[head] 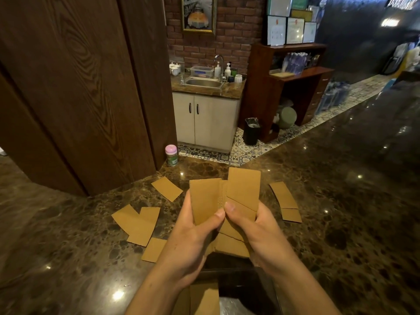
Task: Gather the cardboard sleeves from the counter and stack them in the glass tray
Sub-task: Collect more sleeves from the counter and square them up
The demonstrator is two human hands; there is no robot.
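Mid-gather: my left grip (193,235) and right grip (256,226) both clutch a fanned bunch of sleeves (243,189) at frame centre. I'd say next is squaring them and lowering them into the glass tray (250,289) at bottom centre. After that, the loose sleeves (136,223) lying on the bench (341,223), left and right of centre.

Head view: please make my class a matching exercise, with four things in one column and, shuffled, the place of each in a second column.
Things:
1 jar
2 bin
3 sink
4 fanned sleeves

Places:
A on the floor
B gripped by the left hand and the right hand
C on the counter, beside the wood panel
D below the tap

Pairs: 1-C, 2-A, 3-D, 4-B
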